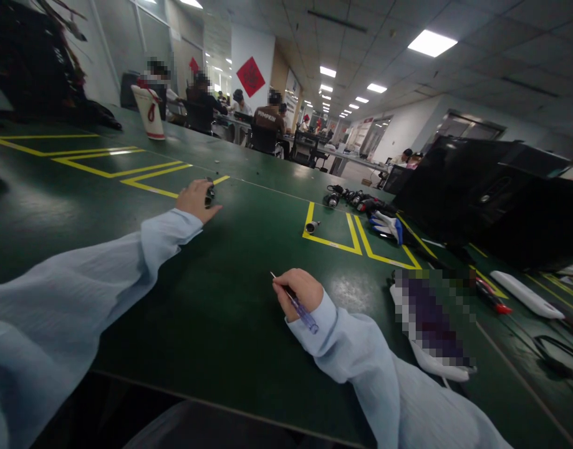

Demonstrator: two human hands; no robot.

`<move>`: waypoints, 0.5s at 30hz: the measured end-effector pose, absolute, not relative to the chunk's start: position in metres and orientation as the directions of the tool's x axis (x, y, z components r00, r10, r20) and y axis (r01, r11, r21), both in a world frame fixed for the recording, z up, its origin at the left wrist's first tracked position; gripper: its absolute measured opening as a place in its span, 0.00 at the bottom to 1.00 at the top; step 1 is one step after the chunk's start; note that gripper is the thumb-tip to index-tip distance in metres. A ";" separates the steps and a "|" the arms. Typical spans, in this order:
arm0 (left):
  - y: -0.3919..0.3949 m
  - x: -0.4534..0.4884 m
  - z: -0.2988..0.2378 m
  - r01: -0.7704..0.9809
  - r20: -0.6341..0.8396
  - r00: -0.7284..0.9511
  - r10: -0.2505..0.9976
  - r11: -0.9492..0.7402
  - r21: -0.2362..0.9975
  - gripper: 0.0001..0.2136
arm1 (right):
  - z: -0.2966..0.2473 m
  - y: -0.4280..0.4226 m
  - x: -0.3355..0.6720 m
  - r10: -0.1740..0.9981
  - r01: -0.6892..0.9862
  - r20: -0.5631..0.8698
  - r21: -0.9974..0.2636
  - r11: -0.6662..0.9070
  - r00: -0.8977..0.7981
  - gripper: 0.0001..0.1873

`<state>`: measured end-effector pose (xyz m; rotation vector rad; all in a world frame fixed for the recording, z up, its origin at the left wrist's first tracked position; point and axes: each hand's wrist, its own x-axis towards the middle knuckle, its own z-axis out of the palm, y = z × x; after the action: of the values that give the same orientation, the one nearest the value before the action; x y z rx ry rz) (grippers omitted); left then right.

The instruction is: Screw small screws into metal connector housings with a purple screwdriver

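Observation:
My left hand (192, 199) is out over the left part of the table, its thumb spread away from the fingers. Right at those fingers is a small dark metallic part (210, 196), partly hidden by them; whether they touch it I cannot tell. Nearer to me, my right hand (299, 293) is closed around a small screwdriver (307, 317) with a clear purple handle. Its thin shaft points up and to the left past my fingertips. Beyond that hand, a small metal cylindrical part (311, 227) lies in the corner of a yellow taped outline.
The green table (211, 324) carries several yellow tape outlines. Dark connectors with cables (345, 197) and a blue-and-white glove (386, 226) lie at right, near a black case (482, 193). A pixelated item in a white holder (431, 362) is right. A paper cup (149, 115) stands far left.

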<state>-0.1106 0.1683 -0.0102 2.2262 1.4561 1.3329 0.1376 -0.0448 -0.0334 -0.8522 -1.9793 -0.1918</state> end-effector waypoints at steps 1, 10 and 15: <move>0.154 -0.099 -0.013 0.633 0.582 0.225 0.781 -0.572 0.523 0.24 | -0.032 -0.046 0.138 0.492 0.637 0.814 -0.207 0.743 -0.310 0.03; 0.038 -0.029 -0.036 0.262 0.328 0.834 0.444 -0.842 0.472 0.15 | -0.035 -0.050 0.137 0.516 0.665 0.799 -0.206 0.718 -0.309 0.05; 0.107 -0.069 -0.012 0.517 0.577 0.445 0.685 -0.723 0.459 0.14 | -0.032 -0.052 0.138 0.599 0.665 0.728 -0.268 0.697 -0.335 0.05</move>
<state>-0.0695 0.1071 -0.0115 2.4809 1.0486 1.1406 0.1376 -0.0520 -0.0325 -0.9670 -2.0382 -0.0970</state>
